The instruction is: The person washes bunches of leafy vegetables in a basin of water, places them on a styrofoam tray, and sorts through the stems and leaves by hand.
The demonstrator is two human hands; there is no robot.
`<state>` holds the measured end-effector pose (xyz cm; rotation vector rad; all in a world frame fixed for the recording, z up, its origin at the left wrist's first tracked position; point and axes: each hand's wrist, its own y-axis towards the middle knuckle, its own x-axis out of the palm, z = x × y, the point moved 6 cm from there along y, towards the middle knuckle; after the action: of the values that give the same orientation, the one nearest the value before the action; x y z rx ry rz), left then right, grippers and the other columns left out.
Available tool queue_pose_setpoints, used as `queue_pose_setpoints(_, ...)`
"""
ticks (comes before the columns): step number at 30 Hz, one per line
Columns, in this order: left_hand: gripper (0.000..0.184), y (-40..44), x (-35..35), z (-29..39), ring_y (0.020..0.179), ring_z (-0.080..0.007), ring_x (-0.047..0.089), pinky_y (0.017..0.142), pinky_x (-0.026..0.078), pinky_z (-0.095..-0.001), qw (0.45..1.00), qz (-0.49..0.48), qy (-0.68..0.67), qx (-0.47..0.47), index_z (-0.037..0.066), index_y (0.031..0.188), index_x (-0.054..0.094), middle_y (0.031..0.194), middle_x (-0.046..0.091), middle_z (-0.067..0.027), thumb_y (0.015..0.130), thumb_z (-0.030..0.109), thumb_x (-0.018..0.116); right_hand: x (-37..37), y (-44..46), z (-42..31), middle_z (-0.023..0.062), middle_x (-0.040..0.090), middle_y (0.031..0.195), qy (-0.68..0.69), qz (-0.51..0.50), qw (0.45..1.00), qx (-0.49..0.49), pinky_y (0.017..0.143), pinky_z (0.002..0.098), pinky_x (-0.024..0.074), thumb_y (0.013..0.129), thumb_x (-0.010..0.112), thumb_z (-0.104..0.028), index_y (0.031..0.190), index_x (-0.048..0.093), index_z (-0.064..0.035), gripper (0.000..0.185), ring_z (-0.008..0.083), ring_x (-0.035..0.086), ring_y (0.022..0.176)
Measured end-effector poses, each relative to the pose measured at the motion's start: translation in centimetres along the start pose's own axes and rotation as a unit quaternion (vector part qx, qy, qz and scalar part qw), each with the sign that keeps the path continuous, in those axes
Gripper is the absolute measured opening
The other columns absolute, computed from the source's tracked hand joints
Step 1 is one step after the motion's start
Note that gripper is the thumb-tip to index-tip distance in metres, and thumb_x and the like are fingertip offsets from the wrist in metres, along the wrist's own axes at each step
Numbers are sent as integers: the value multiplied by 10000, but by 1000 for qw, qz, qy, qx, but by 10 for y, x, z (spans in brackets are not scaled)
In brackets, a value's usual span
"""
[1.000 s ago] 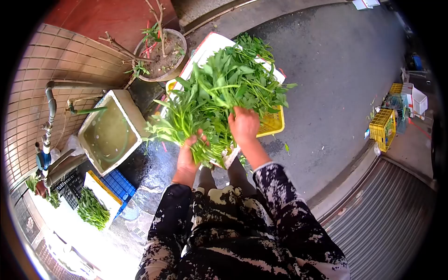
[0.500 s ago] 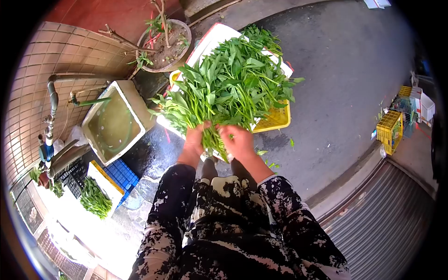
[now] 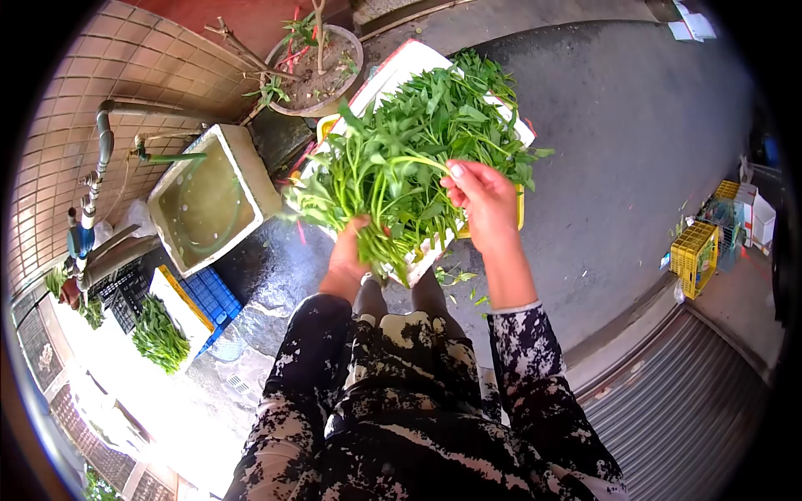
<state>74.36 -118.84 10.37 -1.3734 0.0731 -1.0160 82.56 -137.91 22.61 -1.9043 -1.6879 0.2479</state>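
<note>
My left hand [image 3: 345, 257] is closed around the lower stems of a bunch of leafy greens [image 3: 357, 179] that look like water spinach. The leaves fan upward and to the left. To its right, my right hand [image 3: 487, 204] pinches one pale green stem [image 3: 420, 160] between thumb and fingers; its far end runs in among the bunch's leaves. Behind both hands lies a large heap of the same greens [image 3: 472, 108] on a white foam box [image 3: 418, 58]. Part of a yellow crate [image 3: 520, 210] shows beneath.
A square basin [image 3: 266, 179] with water and a green hose stands left, by wall pipes [image 3: 104, 138]. Behind it is a potted plant [image 3: 347, 79]. More greens [image 3: 159, 338] lie lower left, near a blue crate [image 3: 210, 299]. Another yellow crate [image 3: 695, 250] stands far right.
My right hand has moved up and right, away from my left hand, with a stem pinched in it. The bunch in my left hand now stands higher and apart from the heap.
</note>
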Motion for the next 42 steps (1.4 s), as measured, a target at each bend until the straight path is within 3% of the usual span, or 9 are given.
queue_pose_setpoints(6,408,-19,18,2,806,-232,590,761,508,-339,989,-122,-81,-22,-37,1105,476,1059,576,-153,745,132,566,15,-23,104,42,638,775,-35,-21,999,17,601,201,465,814,594,-71,939,634,-43,134,81,568,651)
queue_pose_setpoints(15,354,-22,18,-13,909,-246,559,805,475,-385,982,-135,43,-122,20,1066,524,1028,562,-135,758,176,604,15,-34,139,54,623,761,-113,-77,990,19,612,207,451,829,543,-25,931,603,25,129,90,573,671)
queue_pose_setpoints(22,320,-14,24,-16,936,-250,539,841,447,-412,989,-132,-24,-55,30,1026,548,1005,570,-104,746,167,622,-17,-72,163,58,554,1069,173,175,962,115,837,301,362,857,318,-451,1137,505,-63,514,140,496,978)
queue_pose_setpoints(25,366,-26,24,-31,927,-243,543,852,439,-383,984,-158,-9,-82,28,1066,536,991,576,-92,745,181,626,6,-70,151,62,546,1063,171,241,951,89,839,284,360,873,350,-413,1131,505,-57,466,146,492,976)
queue_pose_setpoints(26,397,-24,20,-41,936,-235,542,869,426,-353,988,-144,19,-51,25,1094,523,994,578,-89,741,174,627,21,-54,159,77,541,1066,287,110,951,22,832,276,371,895,380,-366,1149,491,-44,424,171,502,964)
queue_pose_setpoints(29,389,-25,14,-42,924,-221,546,863,426,-335,997,-62,-44,-17,16,1073,530,976,583,-84,762,221,643,22,-50,152,120,583,943,-86,175,980,-28,771,305,412,907,420,-318,1079,516,-9,366,219,545,862)
queue_pose_setpoints(36,274,-11,-2,-27,705,-220,594,656,509,-350,994,-26,87,-61,15,918,564,825,608,-94,702,148,666,9,-41,128,137,600,702,-308,50,950,18,634,344,448,908,412,-313,920,597,-56,316,271,587,659)
queue_pose_setpoints(39,244,-33,18,-2,682,-252,593,650,505,-376,998,-57,4,-8,11,867,572,780,603,-104,705,177,647,-22,-6,54,94,580,784,-463,190,815,-292,687,394,417,799,561,-188,923,592,-99,156,267,556,751)
queue_pose_setpoints(42,248,-33,15,10,728,-275,589,718,488,-397,995,-84,-37,48,6,838,563,754,590,-110,747,235,590,-30,49,47,132,582,999,-655,191,719,-129,870,400,375,750,628,-267,1039,556,-62,361,272,549,943)
